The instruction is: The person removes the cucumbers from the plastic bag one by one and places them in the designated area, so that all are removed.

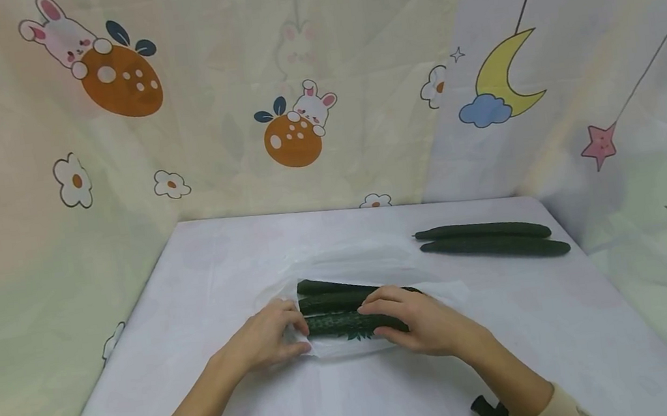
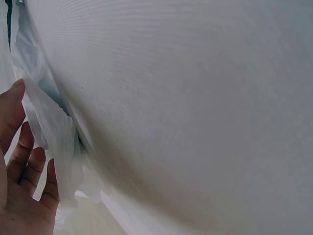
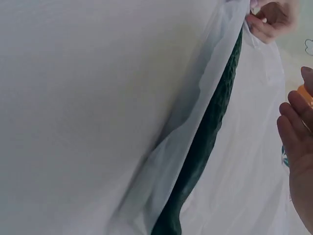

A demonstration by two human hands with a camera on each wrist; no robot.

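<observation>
Three dark green cucumbers lie side by side on a thin white plastic sheet or bag; the nearest cucumber (image 1: 334, 324) has bumpy skin. My left hand (image 1: 270, 335) is at their left end, pinching the edge of the white plastic (image 2: 49, 112) between thumb and fingers. Over the right part of the cucumbers is my right hand (image 1: 420, 318), fingers loosely bent and thumb on the near side. In the right wrist view, this right hand (image 3: 301, 132) looks apart from the cucumber (image 3: 205, 132), with nothing gripped. The plastic rises along the cucumber's near side. The right ends are partly hidden.
Two more cucumbers (image 1: 495, 248) lie together at the table's back right. The white-covered table (image 1: 232, 240) meets printed cloth walls (image 1: 365, 163) at the back and sides. Black wrist-camera mounts (image 1: 491, 413) show by both sleeves.
</observation>
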